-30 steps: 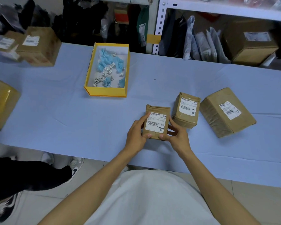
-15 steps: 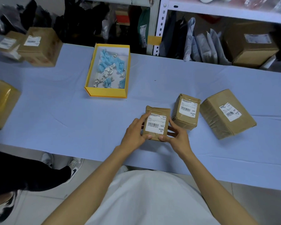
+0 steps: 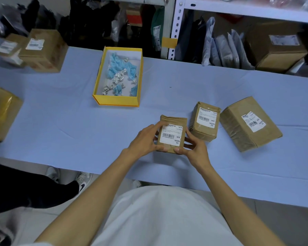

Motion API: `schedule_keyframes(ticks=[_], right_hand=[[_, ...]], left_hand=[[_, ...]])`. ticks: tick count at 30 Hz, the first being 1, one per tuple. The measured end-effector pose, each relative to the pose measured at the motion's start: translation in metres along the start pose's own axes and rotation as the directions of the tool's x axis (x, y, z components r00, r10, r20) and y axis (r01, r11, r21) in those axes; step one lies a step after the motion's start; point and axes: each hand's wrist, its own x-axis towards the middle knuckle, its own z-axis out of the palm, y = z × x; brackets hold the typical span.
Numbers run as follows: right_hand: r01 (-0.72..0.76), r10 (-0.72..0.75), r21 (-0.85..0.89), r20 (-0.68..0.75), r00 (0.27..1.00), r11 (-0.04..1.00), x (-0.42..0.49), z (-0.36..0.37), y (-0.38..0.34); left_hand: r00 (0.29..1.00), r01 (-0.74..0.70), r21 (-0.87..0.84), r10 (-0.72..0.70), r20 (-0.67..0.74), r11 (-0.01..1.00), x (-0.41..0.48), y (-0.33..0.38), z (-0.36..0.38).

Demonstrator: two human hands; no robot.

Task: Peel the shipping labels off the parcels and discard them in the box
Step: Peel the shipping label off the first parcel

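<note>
The shipping label (image 3: 171, 135), thin paper stuck flat on the seemingly light parcel (image 3: 173, 120) that my left hand (image 3: 142, 141) and right hand (image 3: 196, 148) clasp by its sides with curled fingers (image 3: 153, 125) over the counter (image 3: 69, 118), probably tears unless I lift a corner slowly.

Single head-worn view, wide-angle, looking forward and down from above worktop (image 3: 60, 125). Fingers (image 3: 150, 128) just below frame centre, near lens. Wearer's shirt (image 3: 158, 219) fills bottom edge beneath fingers; shelf (image 3: 247, 14) runs along top edge, well beyond fingers. Worktop's near edge slants down rightward.
</note>
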Motion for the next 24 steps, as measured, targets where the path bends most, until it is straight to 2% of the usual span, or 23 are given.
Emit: schedule_keyframes(ticks=[20,24], right_hand=[[0.027,-0.027,-0.010,0.013,1.000,1.000,-0.002,0.001,-0.005],[0.020,-0.020,-0.010,0.007,1.000,1.000,-0.001,0.000,-0.004]], left_hand=[[0.999,0.001,0.027,-0.003,0.052,1.000,0.005,0.010,-0.005],[1.000,0.028,0.007,-0.028,-0.005,1.000,-0.001,0.006,0.000]])
